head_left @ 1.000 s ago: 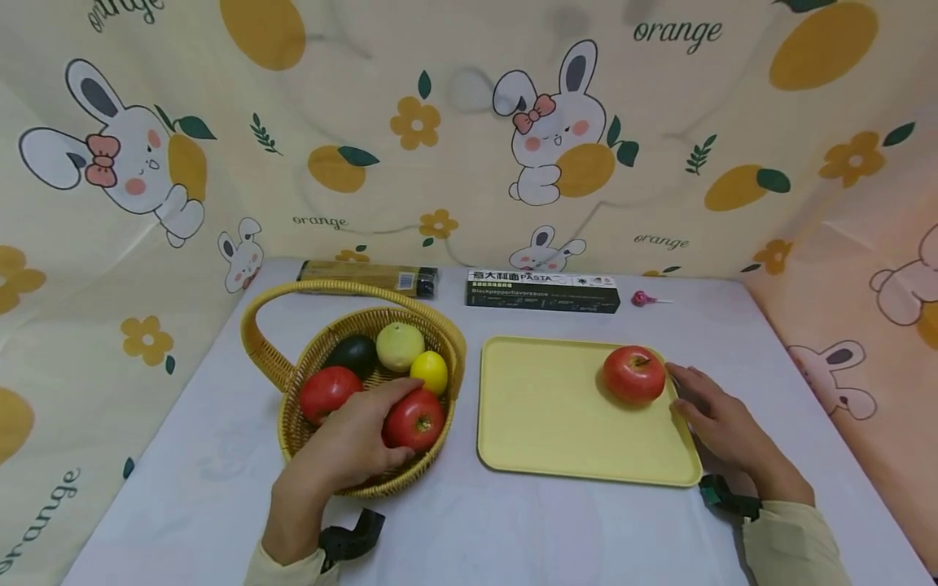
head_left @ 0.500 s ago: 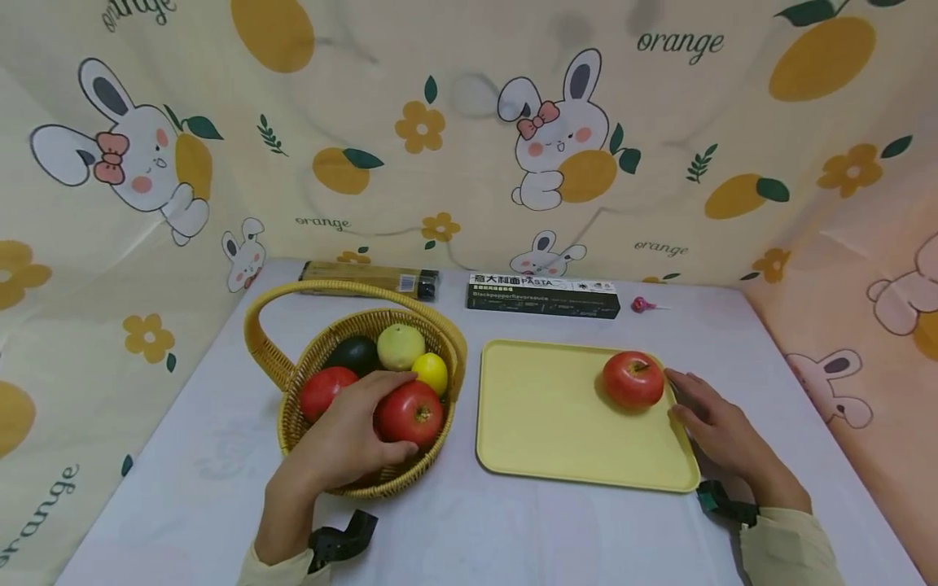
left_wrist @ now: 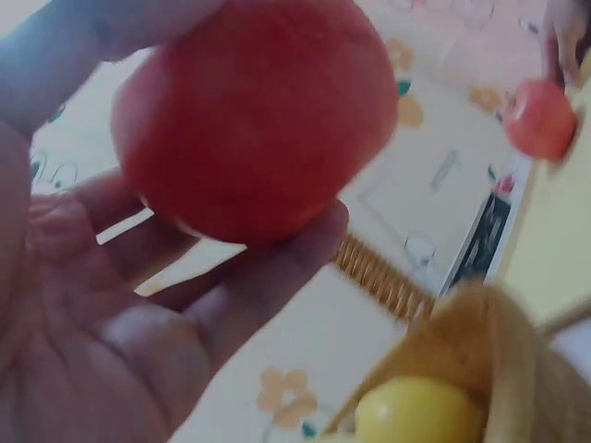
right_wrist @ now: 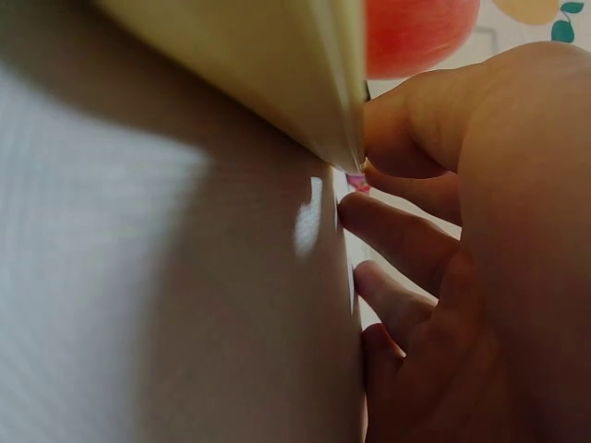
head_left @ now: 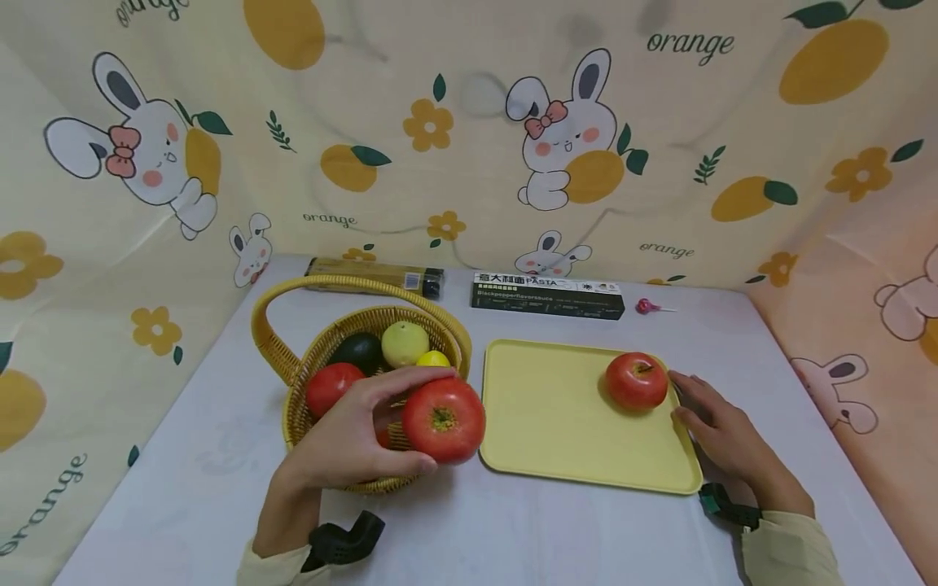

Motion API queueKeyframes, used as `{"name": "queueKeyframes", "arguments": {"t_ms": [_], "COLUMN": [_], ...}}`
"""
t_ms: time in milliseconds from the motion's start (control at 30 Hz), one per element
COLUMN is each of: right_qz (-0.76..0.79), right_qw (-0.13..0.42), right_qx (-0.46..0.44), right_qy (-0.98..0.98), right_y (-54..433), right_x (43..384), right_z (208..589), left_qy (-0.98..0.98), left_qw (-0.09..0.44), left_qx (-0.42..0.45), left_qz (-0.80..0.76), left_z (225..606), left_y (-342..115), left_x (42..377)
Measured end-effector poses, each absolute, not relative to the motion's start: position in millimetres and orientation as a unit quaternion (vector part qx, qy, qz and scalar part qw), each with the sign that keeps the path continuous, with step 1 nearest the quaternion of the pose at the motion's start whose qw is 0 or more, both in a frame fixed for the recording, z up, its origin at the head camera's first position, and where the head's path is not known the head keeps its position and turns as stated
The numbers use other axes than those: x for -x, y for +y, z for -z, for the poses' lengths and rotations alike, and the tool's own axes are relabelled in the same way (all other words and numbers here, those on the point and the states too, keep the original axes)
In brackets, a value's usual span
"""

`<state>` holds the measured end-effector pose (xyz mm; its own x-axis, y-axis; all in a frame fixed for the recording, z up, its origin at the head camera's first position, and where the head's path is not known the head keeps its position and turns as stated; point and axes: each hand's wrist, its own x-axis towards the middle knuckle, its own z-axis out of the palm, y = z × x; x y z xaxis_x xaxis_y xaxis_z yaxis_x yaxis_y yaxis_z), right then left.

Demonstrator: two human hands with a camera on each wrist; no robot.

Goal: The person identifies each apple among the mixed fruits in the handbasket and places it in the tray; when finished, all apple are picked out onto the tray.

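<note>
My left hand (head_left: 352,431) holds a red apple (head_left: 444,420) between thumb and fingers, lifted over the right side of the wicker basket (head_left: 289,423). Inside the basket lie another red fruit (head_left: 333,388), a dark avocado-like fruit (head_left: 357,352), a pale green round fruit (head_left: 405,344) and a yellow fruit (head_left: 434,359), partly hidden by the hand. On the right, my right hand (head_left: 725,431) rests with relaxed fingers at the right edge of a yellow tray (head_left: 572,415). A red apple (head_left: 636,381) sits on that tray, close to the fingertips.
Behind the basket lies a long brown packet (head_left: 366,277). A dark pasta box (head_left: 546,298) and a wrapped lollipop (head_left: 645,306) lie behind the tray. The basket's tall handle (head_left: 274,342) arches at its left and back. A patterned cloth (head_left: 469,187) hangs behind the table.
My left hand has lifted the apple up out of the basket and shifted it rightward toward the tray. My right hand stays at the tray's edge.
</note>
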<state>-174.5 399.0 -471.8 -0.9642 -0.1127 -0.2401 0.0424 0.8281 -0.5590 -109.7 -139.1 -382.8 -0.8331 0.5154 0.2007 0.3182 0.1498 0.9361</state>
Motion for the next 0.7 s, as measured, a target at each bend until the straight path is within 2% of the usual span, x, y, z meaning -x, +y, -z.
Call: {"name": "queueKeyframes", "arguments": {"t_ms": [167, 367, 700], "right_qz": [0.293, 0.291, 0.278], "right_qw": [0.132, 0.133, 0.114], "right_qx": [0.020, 0.016, 0.036], "right_qy": [0.947, 0.947, 0.953], "right_y": [399.5, 398.5, 400.4], "right_x": [175.2, 174.7, 174.3], "right_z": [471.3, 471.1, 472.6], "left_qy": [0.731, 0.721, 0.730], "left_qw": [0.096, 0.076, 0.087], "left_qx": [-0.299, -0.298, -0.295], "left_qz": [-0.606, -0.621, -0.610], "left_z": [374.1, 365.2, 367.9], "left_y": [-118.1, -80.8, -20.6], "left_x": [115.0, 125.2, 139.7]}}
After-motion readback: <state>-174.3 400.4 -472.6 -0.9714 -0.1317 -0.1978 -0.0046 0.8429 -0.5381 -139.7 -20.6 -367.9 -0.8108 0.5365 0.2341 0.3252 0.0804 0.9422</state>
